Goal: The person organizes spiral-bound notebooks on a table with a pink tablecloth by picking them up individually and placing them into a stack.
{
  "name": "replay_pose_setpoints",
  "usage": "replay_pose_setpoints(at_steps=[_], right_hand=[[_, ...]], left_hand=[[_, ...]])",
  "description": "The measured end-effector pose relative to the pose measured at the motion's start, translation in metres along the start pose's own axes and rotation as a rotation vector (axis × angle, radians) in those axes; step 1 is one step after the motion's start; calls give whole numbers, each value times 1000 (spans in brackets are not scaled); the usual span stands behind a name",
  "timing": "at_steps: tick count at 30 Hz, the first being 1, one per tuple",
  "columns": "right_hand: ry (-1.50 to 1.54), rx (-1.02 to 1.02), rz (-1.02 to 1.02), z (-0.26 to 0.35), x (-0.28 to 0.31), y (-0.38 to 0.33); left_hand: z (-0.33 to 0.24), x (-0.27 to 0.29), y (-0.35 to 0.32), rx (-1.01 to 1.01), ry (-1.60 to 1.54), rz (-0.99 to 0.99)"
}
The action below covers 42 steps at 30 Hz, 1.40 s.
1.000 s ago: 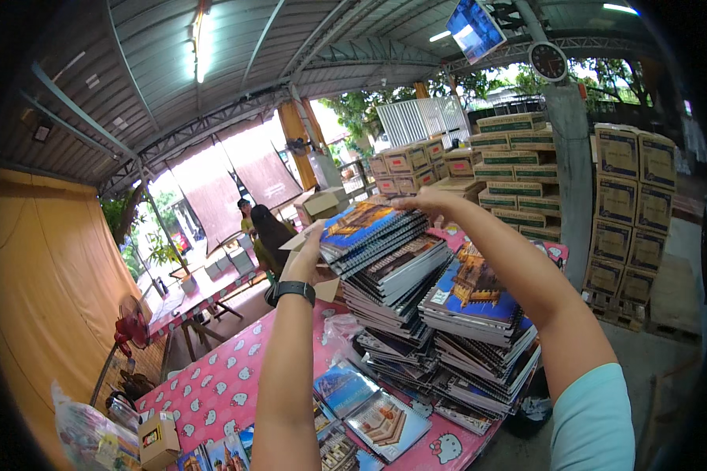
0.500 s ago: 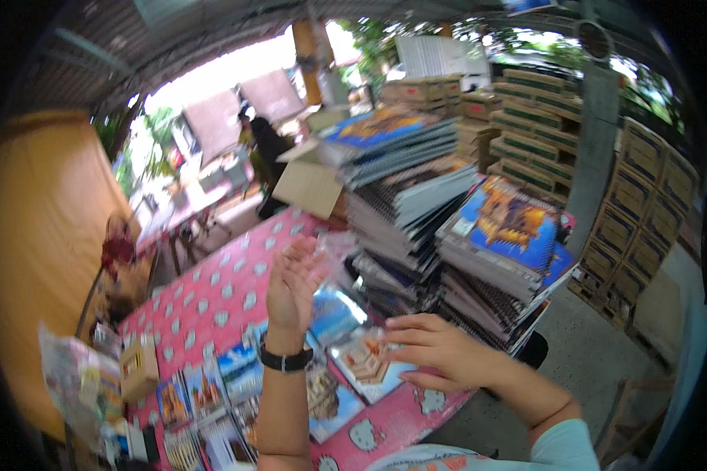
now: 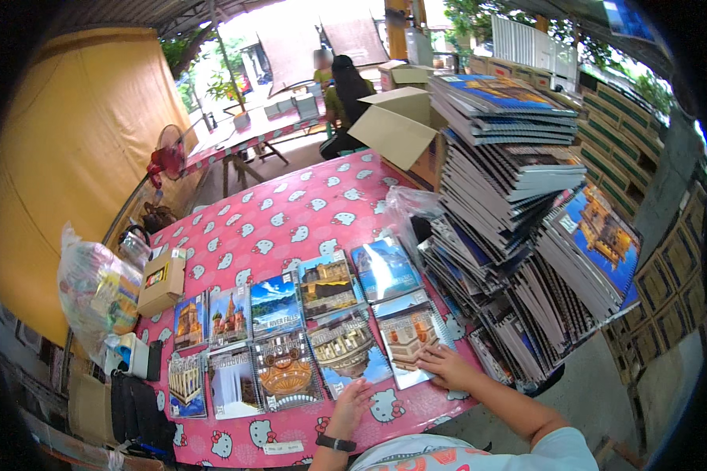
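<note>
Glossy spiral notebook [image 3: 411, 336] lies flat under the right hand [image 3: 446, 367], fingers spread apart; light, bendy, slick, best pinched at its six-o'clock edge. Left hand [image 3: 350, 402] rests open on the pink surface [image 3: 291, 212].

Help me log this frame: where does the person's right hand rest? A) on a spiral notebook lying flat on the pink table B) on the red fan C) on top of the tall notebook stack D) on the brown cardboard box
A: the right hand lies on a flat spiral notebook at the near edge of the pink table, beside the stacks.
</note>
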State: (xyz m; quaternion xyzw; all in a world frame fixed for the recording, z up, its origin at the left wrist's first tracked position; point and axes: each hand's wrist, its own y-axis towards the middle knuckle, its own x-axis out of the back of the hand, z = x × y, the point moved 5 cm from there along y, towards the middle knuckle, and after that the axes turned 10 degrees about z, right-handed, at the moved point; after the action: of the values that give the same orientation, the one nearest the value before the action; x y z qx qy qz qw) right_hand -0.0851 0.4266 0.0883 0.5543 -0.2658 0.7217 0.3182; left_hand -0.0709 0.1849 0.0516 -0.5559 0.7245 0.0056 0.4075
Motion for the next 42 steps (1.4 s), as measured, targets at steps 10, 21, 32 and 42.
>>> replay_pose_setpoints(at_steps=[10,21,32,42], right_hand=[[519,-184,186,-24,67,149],[130,-370,-228,-84,25,213],[583,288,198,193,53,145],[302,-90,-272,180,-3,96]], left_hand=[[-6,31,-18,-41,74,48],[-17,103,-126,-323,-328,-174],[-39,136,-136,-313,-146,-84],[-29,211,-191,-183,-28,-188]])
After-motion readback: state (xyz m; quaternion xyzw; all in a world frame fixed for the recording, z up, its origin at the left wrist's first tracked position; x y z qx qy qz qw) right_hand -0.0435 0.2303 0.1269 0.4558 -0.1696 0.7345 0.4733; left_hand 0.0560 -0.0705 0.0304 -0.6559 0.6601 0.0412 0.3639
